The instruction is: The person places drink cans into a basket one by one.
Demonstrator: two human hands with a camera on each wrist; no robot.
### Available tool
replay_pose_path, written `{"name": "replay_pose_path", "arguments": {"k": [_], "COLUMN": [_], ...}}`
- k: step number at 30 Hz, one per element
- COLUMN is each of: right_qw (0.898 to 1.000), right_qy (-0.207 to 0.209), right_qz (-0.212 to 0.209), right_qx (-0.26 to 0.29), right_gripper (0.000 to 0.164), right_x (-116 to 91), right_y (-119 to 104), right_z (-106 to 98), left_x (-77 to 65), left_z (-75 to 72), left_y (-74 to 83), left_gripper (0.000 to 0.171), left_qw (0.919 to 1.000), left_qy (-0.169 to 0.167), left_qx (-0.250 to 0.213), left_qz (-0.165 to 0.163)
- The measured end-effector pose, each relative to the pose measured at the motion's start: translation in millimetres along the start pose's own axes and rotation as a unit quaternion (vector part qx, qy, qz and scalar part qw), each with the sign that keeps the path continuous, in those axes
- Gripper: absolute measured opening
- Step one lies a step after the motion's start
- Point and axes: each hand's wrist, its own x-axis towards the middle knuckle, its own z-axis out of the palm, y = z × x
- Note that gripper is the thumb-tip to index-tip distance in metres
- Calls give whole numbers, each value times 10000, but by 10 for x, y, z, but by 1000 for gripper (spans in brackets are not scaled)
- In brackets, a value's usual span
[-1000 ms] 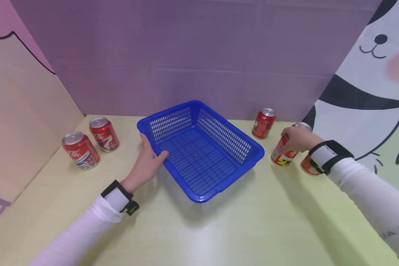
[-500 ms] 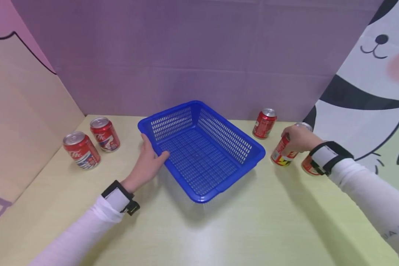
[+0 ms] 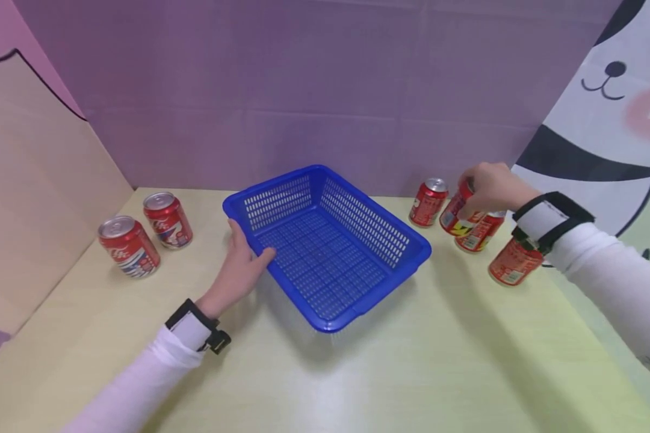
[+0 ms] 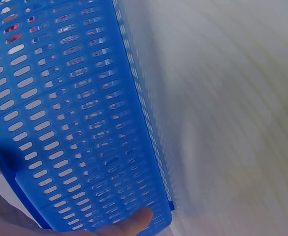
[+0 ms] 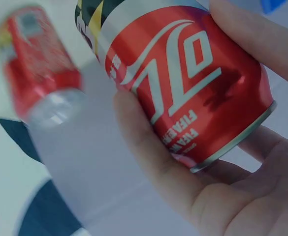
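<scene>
A blue perforated plastic basket point(image 3: 325, 258) stands turned cornerwise in the middle of the table. My left hand point(image 3: 238, 264) grips its left rim, thumb over the edge; in the left wrist view a fingertip point(image 4: 141, 219) lies against the basket's slotted outer wall point(image 4: 75, 113). At the right, my right hand point(image 3: 493, 189) holds a red soda can point(image 3: 457, 210), raised off the table. The right wrist view shows that can up close, with thumb and fingers around it. Just behind and below it stands another red can point(image 3: 480, 233), partly covered by the hand.
One red can point(image 3: 429, 203) stands by the back wall, and another point(image 3: 514, 263) lies under my right wrist's line of sight, near the right edge. Two more cans, one in front point(image 3: 130, 246) and one behind point(image 3: 168, 220), stand at the left. A purple backdrop point(image 3: 325, 90) bounds the rear.
My right hand has lifted the can upward, uncovering the can behind it and more of the one near the right edge. My left hand and the basket have stayed in place.
</scene>
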Motion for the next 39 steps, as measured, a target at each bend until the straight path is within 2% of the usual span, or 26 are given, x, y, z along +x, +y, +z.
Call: {"name": "replay_pose_path", "arguments": {"k": [4,7,10,13,19,24,32,39], "right_qw": [9997,9985,9968,9953,9900,9846,9822,9821], "right_qy": [41,123,167,49,-395,-488,-605,-748], "right_qz": [-89,-341,-644,-907,-1352,-1676,-1765,-1704], "right_qx": [-220,-404,-432,-332,-76,-113,-215,-276], "right_gripper": [58,59,59,60,54,48,49,46], "right_x": [66,105,147,197,365,556,855,1046], "right_y": [-251,-520,-846,-1165,-1697,-1984,-2132,-2135], "right_z": [-279,-450,-539,-544,-388,-217,140,561], "left_x": [-34,-71,-112,-132,-156,-176,-190,-210], "left_z": [16,23,16,4,38,73,132,167], "left_y": [11,27,58,77,86,94,170,197], "left_gripper": [100,101,102,101,102,102,103,102], "left_qw": [10000,9999,9999,9999,10000,9999,9999,9999], "left_qy": [22,57,112,120,73,103,47,31], "left_qx": [-65,-65,-47,19,52,38,52,66], "left_qz": [-60,-95,-77,-26,-43,-45,-100,-135]}}
